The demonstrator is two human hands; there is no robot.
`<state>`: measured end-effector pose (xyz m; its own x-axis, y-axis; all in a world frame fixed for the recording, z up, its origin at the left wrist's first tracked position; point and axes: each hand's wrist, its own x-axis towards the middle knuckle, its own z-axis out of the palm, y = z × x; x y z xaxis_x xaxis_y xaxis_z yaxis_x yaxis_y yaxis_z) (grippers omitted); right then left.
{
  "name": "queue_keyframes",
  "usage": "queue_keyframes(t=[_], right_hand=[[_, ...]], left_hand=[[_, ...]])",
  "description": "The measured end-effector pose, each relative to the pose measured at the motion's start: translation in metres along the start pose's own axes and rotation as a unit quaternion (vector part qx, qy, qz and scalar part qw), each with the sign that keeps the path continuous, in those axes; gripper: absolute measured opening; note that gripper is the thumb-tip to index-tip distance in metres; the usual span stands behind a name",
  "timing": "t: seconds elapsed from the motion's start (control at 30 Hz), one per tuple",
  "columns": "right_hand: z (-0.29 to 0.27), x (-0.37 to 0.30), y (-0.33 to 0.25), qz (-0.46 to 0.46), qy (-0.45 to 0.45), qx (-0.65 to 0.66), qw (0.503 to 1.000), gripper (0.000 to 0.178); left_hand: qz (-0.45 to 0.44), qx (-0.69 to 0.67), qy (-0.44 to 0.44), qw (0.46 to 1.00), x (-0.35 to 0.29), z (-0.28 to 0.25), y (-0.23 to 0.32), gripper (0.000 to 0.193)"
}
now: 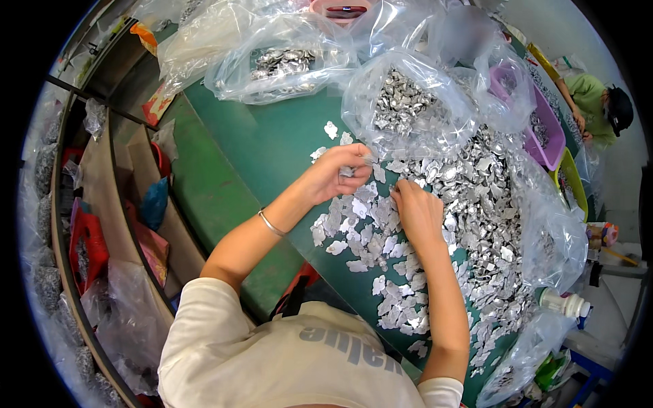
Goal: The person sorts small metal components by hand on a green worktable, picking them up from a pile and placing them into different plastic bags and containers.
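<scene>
My left hand (341, 171) is curled round a flat silvery metal piece (347, 172), its thumb and fingertips drawn together over the green table (238, 146). Close beside it, my right hand (417, 209) has its fingers pinched at the edge of the pile; whatever is between them is hidden. Flat, wavy-edged metal pieces (364, 228) lie scattered below and between both hands. To the right, a thick heap of shiny metal pieces (486, 204) spreads across the table. Just beyond my hands, a clear plastic bag (408, 102) lies open with more pieces inside.
Another clear bag (282, 68) with metal pieces lies at the far side. A purple bin (547, 139) and a yellow-green bin (571, 180) stand at the right, near a person in a green shirt (588, 98). A white bottle (564, 302) lies at right. Shelves with bags line the left.
</scene>
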<state>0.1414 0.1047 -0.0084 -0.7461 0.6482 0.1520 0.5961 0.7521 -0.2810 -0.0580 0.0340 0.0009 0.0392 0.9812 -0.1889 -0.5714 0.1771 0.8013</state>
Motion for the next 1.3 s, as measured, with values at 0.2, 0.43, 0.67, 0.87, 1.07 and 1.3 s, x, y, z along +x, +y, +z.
queue_keyframes(t=[0.2,0.43,0.67,0.87,1.07,1.3], right_hand=[[-0.012,0.000,-0.002,0.117,0.045,0.309,0.943,0.015],[-0.038,-0.014,-0.029,0.136,0.017,0.509,0.850,0.015],[-0.029,-0.063,-0.015,0.144,-0.015,0.187,0.972,0.019],[0.001,-0.074,-0.035,0.114,0.035,0.086,0.989,0.023],[-0.005,-0.070,-0.028,0.098,0.033,0.130,0.986,0.021],[-0.004,-0.063,-0.038,0.145,0.001,0.102,0.984,0.023]], left_hand=[[-0.113,-0.235,-0.038,0.965,-0.011,-0.010,-0.018,0.037],[-0.227,-0.129,0.110,0.959,-0.016,0.055,-0.018,0.029],[0.101,0.431,0.022,0.896,-0.038,0.032,-0.043,0.016],[0.163,0.656,0.005,0.737,-0.046,0.047,-0.054,0.017],[0.183,0.708,0.007,0.682,-0.041,0.044,-0.060,0.012],[0.202,0.651,0.036,0.730,-0.037,0.038,-0.066,0.010]])
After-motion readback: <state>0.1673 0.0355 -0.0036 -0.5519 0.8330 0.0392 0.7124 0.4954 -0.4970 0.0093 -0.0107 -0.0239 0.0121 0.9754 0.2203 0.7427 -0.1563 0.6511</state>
